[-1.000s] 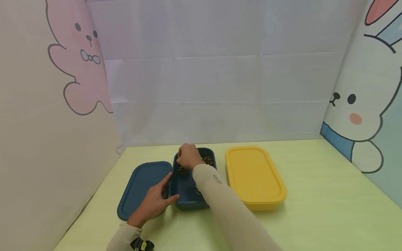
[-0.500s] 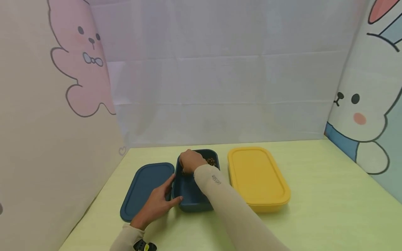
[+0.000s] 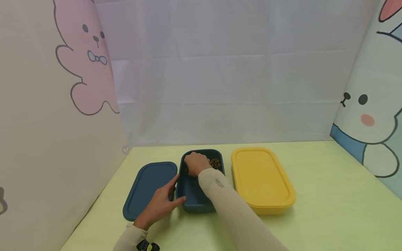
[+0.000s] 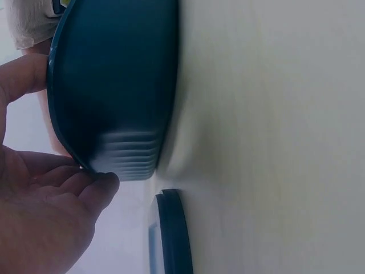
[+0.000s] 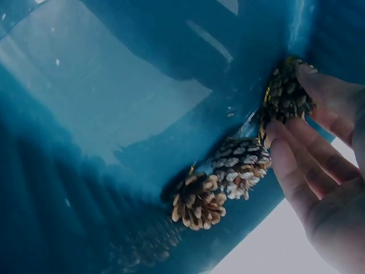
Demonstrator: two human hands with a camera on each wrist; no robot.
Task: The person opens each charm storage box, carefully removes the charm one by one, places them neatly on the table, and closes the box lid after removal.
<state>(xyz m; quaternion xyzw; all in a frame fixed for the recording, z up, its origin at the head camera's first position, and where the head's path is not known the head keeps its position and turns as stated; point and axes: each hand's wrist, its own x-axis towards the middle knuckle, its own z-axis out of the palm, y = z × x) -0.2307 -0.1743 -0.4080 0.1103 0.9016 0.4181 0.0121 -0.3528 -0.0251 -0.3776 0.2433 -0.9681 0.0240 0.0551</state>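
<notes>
A dark blue plastic container (image 3: 195, 198) sits uncovered on the table. My left hand (image 3: 161, 200) holds its near left corner, thumb at the front rim and fingers along the left side; the left wrist view shows fingertips (image 4: 105, 185) against the wall. Inside, at the far left, my right hand (image 3: 196, 163) reaches down. Seen from the right wrist, its thumb and fingers pinch a dark pine cone (image 5: 285, 94). Beside that cone lie a white-tipped pine cone (image 5: 242, 162) and a brown pine cone (image 5: 199, 202), in a row along the wall.
Flat on the table, left of the container, lies a dark blue lid (image 3: 147, 188). To the right stands a yellow container with its lid on (image 3: 263, 177). A white sheet (image 3: 220, 87) hangs behind the table (image 3: 329, 209), with printed panels at both sides.
My right hand has sunk lower into the blue container, over the left pine cone, which it now mostly hides from the head view. The left hand keeps its place at the corner.
</notes>
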